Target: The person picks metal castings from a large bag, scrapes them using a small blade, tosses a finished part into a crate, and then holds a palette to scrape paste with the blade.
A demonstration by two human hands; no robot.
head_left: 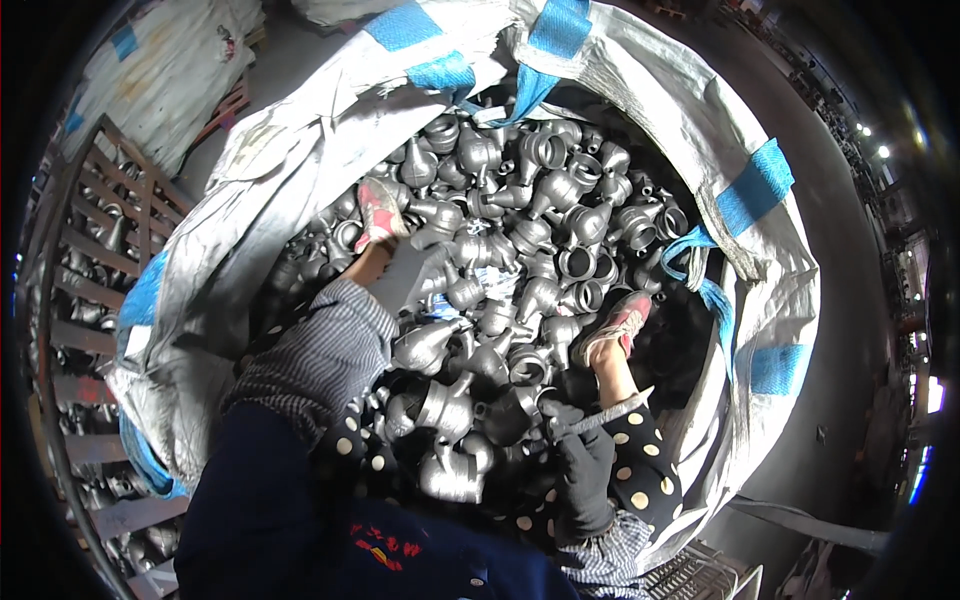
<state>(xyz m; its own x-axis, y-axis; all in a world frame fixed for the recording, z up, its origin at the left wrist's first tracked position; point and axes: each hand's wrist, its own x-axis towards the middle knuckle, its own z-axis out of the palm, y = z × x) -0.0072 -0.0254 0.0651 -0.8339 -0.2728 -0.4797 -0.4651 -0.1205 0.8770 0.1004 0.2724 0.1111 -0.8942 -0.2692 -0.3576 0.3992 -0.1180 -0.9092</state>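
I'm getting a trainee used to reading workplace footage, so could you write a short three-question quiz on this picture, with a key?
1. Multiple choice: What colour are the flat fabric straps on the large white woven bag?
A) Red
B) Blue
C) Yellow
2. True or false: Both pink-and-white low shoes are outside the bag.
3. Short answer: Which gloved hand has its fingers around the long, narrow greyish bar?

Key:
1. B, blue.
2. False; both shoes are inside, among the grey, rounded metal fittings.
3. The right hand. The left hand is at the fittings; whether it grips one is unclear.
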